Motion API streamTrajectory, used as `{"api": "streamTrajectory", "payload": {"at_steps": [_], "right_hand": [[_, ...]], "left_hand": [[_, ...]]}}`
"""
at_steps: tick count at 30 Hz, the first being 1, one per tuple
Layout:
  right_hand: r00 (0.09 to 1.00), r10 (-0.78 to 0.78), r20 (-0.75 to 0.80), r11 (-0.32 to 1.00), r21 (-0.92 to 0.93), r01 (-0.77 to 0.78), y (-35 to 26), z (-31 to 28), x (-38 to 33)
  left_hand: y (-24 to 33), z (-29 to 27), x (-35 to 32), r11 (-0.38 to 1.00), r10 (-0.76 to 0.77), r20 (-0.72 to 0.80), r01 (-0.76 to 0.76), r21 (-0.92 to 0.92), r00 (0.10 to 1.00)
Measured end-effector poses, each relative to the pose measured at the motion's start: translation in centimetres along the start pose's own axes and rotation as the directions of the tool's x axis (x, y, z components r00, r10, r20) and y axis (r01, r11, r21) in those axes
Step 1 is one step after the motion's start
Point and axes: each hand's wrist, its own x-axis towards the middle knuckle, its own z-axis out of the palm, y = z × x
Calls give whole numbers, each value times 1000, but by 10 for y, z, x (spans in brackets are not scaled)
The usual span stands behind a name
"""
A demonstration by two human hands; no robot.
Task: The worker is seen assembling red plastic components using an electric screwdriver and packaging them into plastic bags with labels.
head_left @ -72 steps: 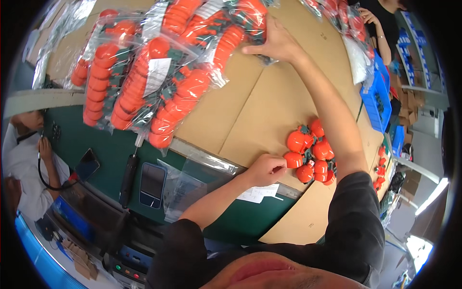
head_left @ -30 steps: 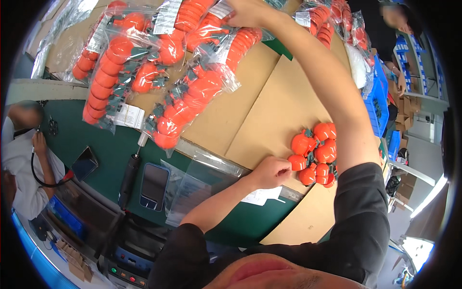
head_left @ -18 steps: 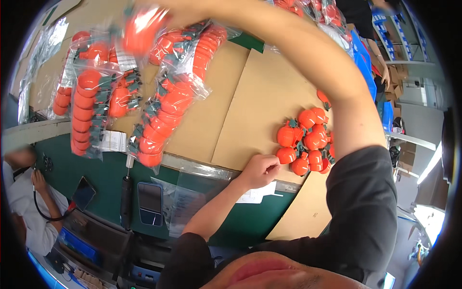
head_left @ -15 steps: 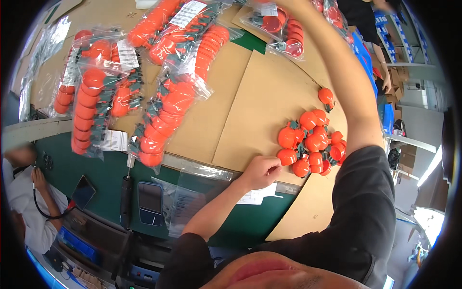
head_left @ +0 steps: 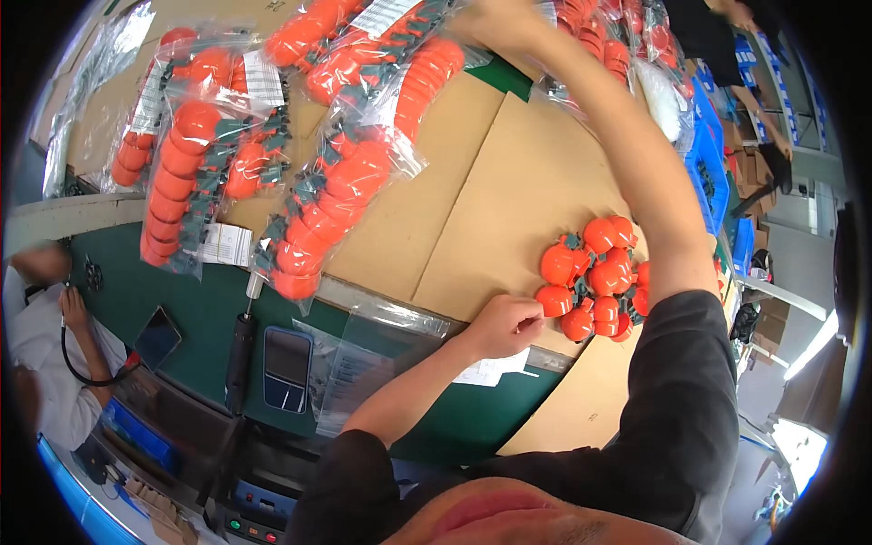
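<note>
The right hand (head_left: 495, 20) has swung to twelve o'clock, grip unclear, while the fisted left hand (head_left: 505, 325) could nudge the toys (head_left: 592, 277) off the cardboard (head_left: 509, 209).

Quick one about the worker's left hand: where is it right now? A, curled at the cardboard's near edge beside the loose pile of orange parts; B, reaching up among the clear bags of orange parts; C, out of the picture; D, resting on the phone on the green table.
A: the left hand is curled at the near edge of the cardboard sheet, beside the loose pile of orange parts.
</note>
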Motion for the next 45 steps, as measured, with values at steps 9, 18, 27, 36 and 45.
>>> {"api": "streamTrajectory", "payload": {"at_steps": [9, 18, 27, 36, 45], "right_hand": [[901, -111, 420, 952, -217, 218, -62, 16, 68], [414, 761, -499, 528, 106, -843, 105, -105, -67], [771, 636, -27, 769, -66, -636, 74, -40, -42], [920, 268, 285, 902, -410, -136, -109, 53, 165], [951, 285, 116, 885, -414, -215, -111, 2, 113]], "left_hand": [[-2, 2, 6, 998, 10, 8, -10, -70, 1000], [-2, 5, 5, 998, 18, 14, -17, -62, 1000], [-3, -3, -4, 999, -2, -45, 0, -34, 999], [9, -13, -1, 998, -50, 52, 48, 39, 997], [-12, -11, -11, 1000, -15, -56, 14, -20, 998]]}}
